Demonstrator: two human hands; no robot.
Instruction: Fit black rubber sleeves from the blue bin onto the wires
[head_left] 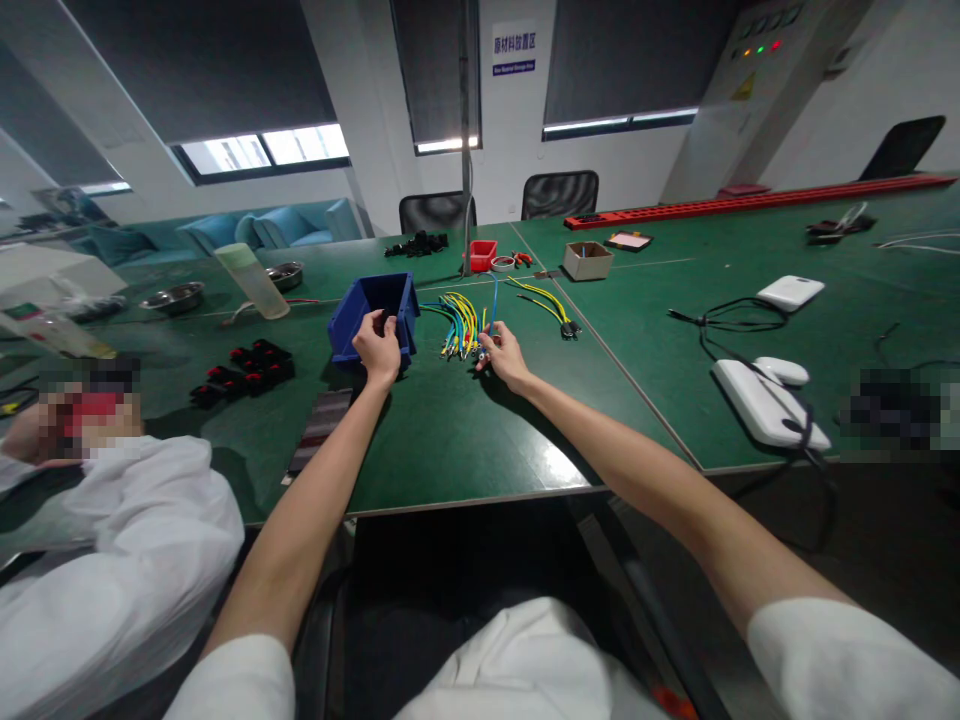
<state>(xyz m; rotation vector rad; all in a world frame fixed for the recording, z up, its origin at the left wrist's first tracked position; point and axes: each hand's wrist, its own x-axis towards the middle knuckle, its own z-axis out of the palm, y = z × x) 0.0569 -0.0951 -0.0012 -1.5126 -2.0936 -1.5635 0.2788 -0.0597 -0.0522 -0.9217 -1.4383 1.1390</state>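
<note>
My left hand [379,348] is at the front opening of a blue plastic bin [346,325]. Its fingers are curled towards the thumb, and whatever may be between them is too dark and small to make out. In my right hand [505,356] a blue wire [494,300] is pinched, its length rising above the fingers. Just left of that hand lies a bundle of yellow, green and blue wires [466,320] with metal ends. Farther right rest several yellow wires [551,308] with dark ends.
Black-and-red connectors [244,372] and a dark flat strip [321,430] lie to the left, near a co-worker's white sleeve [150,520]. Behind are a red bin [481,254], a small box [587,261] and a metal pole [465,150]. White devices with black cables [769,405] occupy the right.
</note>
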